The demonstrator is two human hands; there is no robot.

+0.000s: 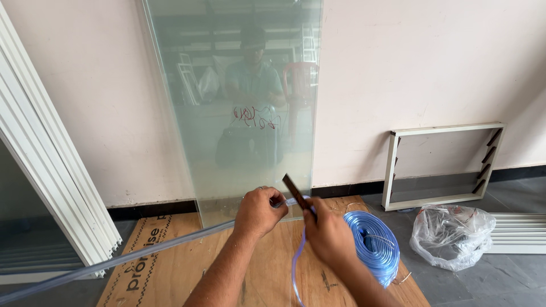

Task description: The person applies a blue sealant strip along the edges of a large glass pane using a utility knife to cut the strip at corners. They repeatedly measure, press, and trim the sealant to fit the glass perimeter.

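My left hand (259, 211) is closed around the end of a long clear plastic strip (136, 254) that runs off to the lower left. My right hand (327, 233) grips a thin dark flat tool (291, 185) and touches a blue translucent tube (297, 261) that hangs down from it. The tube comes from a blue coil (372, 243) lying just right of my right hand. Both hands meet in front of the lower edge of a glass pane (239, 102) leaning on the wall.
A plywood sheet (170, 267) lies on the floor under my hands. White profiles (51, 170) lean at the left. A white louvre frame (441, 167) stands against the wall at right, with a clear plastic bag (452, 234) and more white profiles (520, 233) beside it.
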